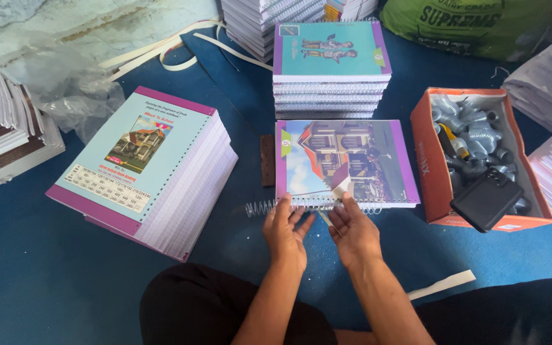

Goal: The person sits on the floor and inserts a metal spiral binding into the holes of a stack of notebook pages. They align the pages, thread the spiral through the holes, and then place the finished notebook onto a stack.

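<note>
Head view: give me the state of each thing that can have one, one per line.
Notebook: lying flat, closed, wire coil partly threaded along its near edge.
Wire coil: sticking out past the notebook's left end.
Left hand: fingers on the coil.
Right hand: fingers at the bound edge.
Orange box: open, holding coils.

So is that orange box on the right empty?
No, the orange box holds a heap of silvery wire coils, and a black object lies across its near end.

2 bare forearms (no sleeves visible), black trousers on legs.
</note>
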